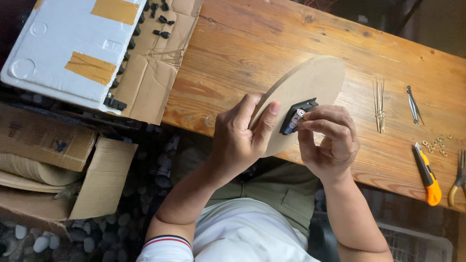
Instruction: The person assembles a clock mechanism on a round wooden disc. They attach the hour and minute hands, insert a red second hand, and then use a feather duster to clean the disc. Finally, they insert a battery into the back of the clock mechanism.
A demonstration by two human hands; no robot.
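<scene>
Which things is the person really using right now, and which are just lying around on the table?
In use:
- round brown board, held by the left hand
- small black box, pressed on by the right hand

Lying about:
- orange utility knife
- thin metal rods
- small brass rings
- pliers
- white foam lid

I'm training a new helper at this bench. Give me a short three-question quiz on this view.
1. True or false: the left hand grips the edge of the round board.
2. What does the right hand press on? A) the utility knife B) the black box on the board C) the pliers
3. Fill in: the thin metal rods lie on the ____ table.

Key: 1 true; 2 B; 3 wooden.
</scene>
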